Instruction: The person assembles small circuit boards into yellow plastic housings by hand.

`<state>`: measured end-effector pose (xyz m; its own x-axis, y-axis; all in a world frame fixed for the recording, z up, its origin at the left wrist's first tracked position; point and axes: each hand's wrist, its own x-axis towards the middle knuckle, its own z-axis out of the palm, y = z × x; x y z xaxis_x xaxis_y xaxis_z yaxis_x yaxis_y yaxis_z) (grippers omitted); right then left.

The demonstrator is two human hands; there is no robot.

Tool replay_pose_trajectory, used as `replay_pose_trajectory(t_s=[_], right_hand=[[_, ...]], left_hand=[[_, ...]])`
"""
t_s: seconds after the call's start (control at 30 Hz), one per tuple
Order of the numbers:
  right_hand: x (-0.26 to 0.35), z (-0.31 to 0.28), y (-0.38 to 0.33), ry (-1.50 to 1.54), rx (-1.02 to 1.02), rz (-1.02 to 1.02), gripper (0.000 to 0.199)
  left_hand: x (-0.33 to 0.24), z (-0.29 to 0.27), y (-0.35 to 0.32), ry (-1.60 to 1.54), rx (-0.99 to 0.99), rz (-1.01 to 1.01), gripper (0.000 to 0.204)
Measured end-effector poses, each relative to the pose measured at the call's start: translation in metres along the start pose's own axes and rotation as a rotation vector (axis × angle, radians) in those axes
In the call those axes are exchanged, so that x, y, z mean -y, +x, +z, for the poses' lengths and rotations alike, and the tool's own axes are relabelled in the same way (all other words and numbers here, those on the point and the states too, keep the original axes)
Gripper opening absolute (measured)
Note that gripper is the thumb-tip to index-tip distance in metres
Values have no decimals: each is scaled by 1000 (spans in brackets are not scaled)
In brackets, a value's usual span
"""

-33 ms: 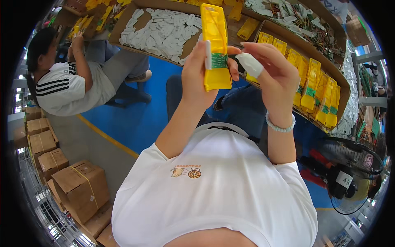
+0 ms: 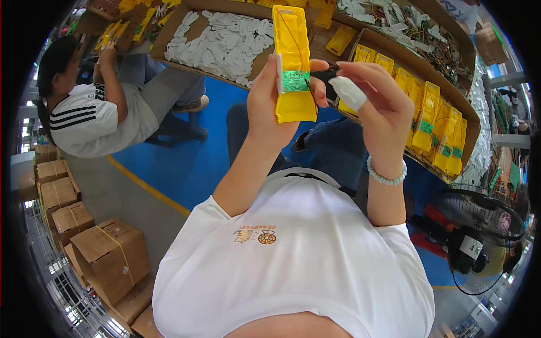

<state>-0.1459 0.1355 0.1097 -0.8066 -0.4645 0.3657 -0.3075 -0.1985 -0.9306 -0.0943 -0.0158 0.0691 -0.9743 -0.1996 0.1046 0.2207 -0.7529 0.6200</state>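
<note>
My left hand (image 2: 264, 107) is wrapped round a long yellow plastic housing (image 2: 293, 107), held upright. Across the housing sits a green circuit board (image 2: 296, 81), with a white edge piece (image 2: 279, 73) along its left side. Thin dark wires run up the inside of the housing. At the right of the board, my right hand (image 2: 383, 107) pinches a small black piece (image 2: 324, 74) whose kind I cannot make out; it lies close to my left fingertips. A white wrapping (image 2: 347, 93) covers my right thumb.
A cardboard tray (image 2: 160, 48) of white plastic parts stands ahead. To the right, another carton (image 2: 470, 104) holds several yellow housings with green boards. A black fan (image 2: 479, 236) stands at lower right, brown boxes (image 2: 115, 253) at lower left. Another person (image 2: 93, 112) sits at left.
The yellow housing has turned so that the green board faces me more fully. My right hand has shifted slightly, and more of the black piece shows between the hands.
</note>
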Motion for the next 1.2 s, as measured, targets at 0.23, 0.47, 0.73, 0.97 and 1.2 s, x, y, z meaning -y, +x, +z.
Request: replay_pose_trajectory(t_s=[0.23, 0.47, 0.73, 0.97, 1.2], right_hand=[[15, 4, -16, -480, -28, -331, 23], [-4, 6, -12, -663, 10, -524, 37], [-5, 3, -11, -785, 53, -551, 44], [-6, 0, -8, -759, 54, -648, 44], [-3, 1, -16, -336, 13, -268, 35]], left_hand=[[-3, 4, 2, -375, 83, -37, 47], [6, 13, -2, -229, 6, -72, 45], [9, 21, 1, -85, 42, -35, 48], [13, 20, 0, -116, 59, -21, 48], [12, 18, -2, -139, -17, -35, 45]])
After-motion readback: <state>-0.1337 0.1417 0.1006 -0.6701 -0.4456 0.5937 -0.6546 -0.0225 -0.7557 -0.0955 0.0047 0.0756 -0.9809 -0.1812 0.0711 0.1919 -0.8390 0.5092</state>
